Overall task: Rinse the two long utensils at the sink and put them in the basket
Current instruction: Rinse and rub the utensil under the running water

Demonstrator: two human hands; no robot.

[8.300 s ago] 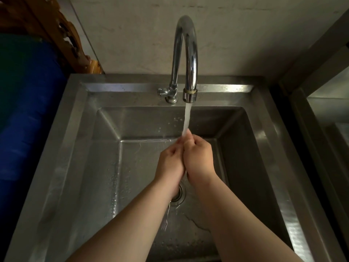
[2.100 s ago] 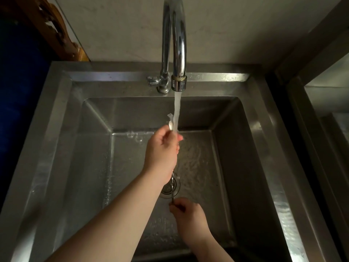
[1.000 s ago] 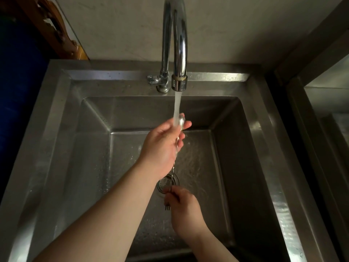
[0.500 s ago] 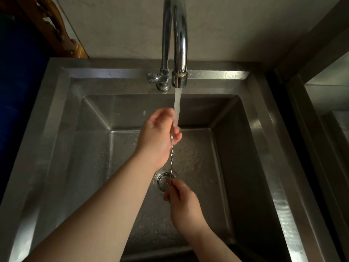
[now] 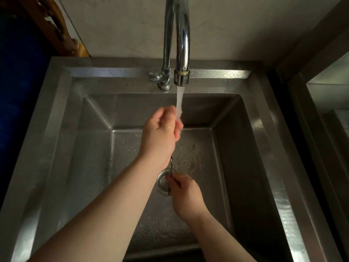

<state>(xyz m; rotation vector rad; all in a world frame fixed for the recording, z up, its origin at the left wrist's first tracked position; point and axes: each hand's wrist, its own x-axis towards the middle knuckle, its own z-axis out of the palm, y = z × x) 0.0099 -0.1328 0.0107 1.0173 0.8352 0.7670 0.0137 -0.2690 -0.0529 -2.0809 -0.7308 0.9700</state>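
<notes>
Two thin metal utensils (image 5: 171, 163) run together from my left hand down to my right hand, above the steel sink (image 5: 62, 118). My left hand (image 5: 160, 133) is closed around their upper ends, right in the water stream (image 5: 179, 103) from the chrome faucet (image 5: 181, 44). My right hand (image 5: 184, 191) grips the lower ends over the drain (image 5: 162, 181); small fork-like tines poke out below its fingers. Most of both utensils is hidden inside the hands. No basket is in view.
The faucet lever (image 5: 154, 76) sits left of the spout. A carved wooden piece (image 5: 54, 29) and something dark blue (image 5: 20, 91) lie left of the sink. A steel shelf frame (image 5: 321, 103) stands at the right. The basin floor is wet.
My left hand has slid a little higher along the utensils into the stream, and the upper tips are now hidden in it. My right hand still holds the lower ends over the drain.
</notes>
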